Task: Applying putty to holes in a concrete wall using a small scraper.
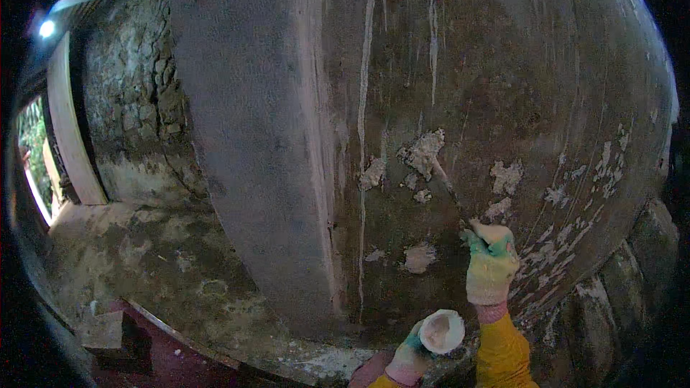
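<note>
In my right hand, gloved in pale yellow and green, is a slim spatula-like tool. Its tip meets a rough lump of pale plaster on the dark wall. My left hand, also gloved, is lower down near the foot of the wall, closed around a small round white cup. Pale paste shows inside the cup. Smaller plaster dabs stick to the wall around the tool, and another patch lies right of it. The tool's grip is hidden in my glove.
Left of the dark wall part runs a smooth grey strip. A stained concrete ledge stretches to the left, with a block on a dark red surface below. A wooden board stands by a bright opening. Stone-like blocks line the lower right.
</note>
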The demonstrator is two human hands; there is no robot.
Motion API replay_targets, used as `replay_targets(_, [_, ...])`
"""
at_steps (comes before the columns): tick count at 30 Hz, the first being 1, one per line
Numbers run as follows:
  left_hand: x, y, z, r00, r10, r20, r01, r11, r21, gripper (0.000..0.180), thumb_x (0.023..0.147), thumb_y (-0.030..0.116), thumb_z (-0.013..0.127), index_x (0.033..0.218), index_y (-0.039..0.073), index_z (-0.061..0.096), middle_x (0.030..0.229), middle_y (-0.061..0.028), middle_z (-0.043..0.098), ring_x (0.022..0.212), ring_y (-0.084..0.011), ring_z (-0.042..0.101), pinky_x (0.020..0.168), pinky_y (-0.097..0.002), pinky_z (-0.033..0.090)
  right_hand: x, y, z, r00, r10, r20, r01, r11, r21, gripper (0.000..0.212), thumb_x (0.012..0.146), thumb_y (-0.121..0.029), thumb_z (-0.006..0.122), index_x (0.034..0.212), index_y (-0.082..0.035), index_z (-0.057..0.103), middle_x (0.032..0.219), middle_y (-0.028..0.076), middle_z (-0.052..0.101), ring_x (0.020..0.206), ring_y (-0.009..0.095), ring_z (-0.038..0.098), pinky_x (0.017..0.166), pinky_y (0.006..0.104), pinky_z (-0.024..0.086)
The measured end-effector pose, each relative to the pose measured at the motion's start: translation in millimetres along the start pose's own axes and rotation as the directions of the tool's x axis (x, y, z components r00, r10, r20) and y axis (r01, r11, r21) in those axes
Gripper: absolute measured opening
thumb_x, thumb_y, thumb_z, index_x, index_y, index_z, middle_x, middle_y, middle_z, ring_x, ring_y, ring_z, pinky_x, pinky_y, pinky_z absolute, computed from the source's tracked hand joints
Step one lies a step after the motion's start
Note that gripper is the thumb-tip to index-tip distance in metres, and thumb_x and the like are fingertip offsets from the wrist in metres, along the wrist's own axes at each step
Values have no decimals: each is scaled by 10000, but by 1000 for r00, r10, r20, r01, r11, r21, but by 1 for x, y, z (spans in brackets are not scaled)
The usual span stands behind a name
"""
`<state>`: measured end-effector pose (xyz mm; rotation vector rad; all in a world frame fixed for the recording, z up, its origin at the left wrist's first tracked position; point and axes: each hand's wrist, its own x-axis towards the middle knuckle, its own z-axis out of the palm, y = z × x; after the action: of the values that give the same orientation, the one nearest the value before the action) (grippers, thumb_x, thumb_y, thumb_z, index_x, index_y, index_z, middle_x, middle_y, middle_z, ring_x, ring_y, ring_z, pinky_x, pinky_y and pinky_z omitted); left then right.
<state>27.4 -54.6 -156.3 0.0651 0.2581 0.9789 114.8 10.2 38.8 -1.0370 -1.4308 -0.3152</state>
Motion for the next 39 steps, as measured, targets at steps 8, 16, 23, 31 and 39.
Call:
replay_targets(8, [-8, 5, 3, 999, -50, 20, 50, 999, -8, 407, 951, 281, 427, 1302, 75, 408, 1308, -134, 469, 1189, -308, 484, 993, -480, 431, 4, -7, -1, 992, -121, -31, 117, 988, -104, 262, 684, 7, 707, 924, -86, 660, 838, 67, 635, 793, 222, 604, 698, 319, 494])
replay_targets(16, [-3, -2, -13, 995, -4, 102, 8, 999, -41, 407, 963, 290, 399, 1307, 72, 396, 1332, -131, 444, 1214, -308, 460, 1013, -488, 411, 1, -4, 0, 996, 85, 6, -85, 993, 78, 238, 710, 10, 677, 926, -89, 660, 863, 76, 616, 824, 233, 597, 721, 319, 491])
replay_targets(23, [5, -1, -15, 997, -8, 76, 7, 1000, 12, 456, 946, 298, 440, 1330, 62, 376, 1340, -142, 440, 1218, -307, 460, 1018, -478, 405, 1, -2, -2, 999, -53, -10, 51, 991, -125, 251, 716, 16, 668, 940, -98, 657, 881, 63, 614, 821, 223, 589, 737, 299, 477])
replay_targets(31, [-9, 2, -1, 990, 30, 135, -30, 1000, -1, 467, 934, 297, 462, 1318, 41, 394, 1328, -151, 457, 1202, -306, 476, 1007, -459, 417, -6, 7, 1, 1000, -2, -21, 2, 1000, 11, 265, 703, 18, 683, 932, -114, 664, 868, 51, 610, 801, 207, 589, 710, 290, 474])
replay_targets(39, [-4, 1, -3, 991, -33, 133, 43, 997, -68, 456, 951, 323, 421, 1318, 54, 396, 1331, -142, 450, 1219, -314, 455, 992, -472, 427, -8, 18, -10, 961, 150, 233, -171, 982, 76, 289, 942, -134, 402, 1158, 21, 514, 1163, 166, 563, 1041, 278, 563, 963, 367, 443])
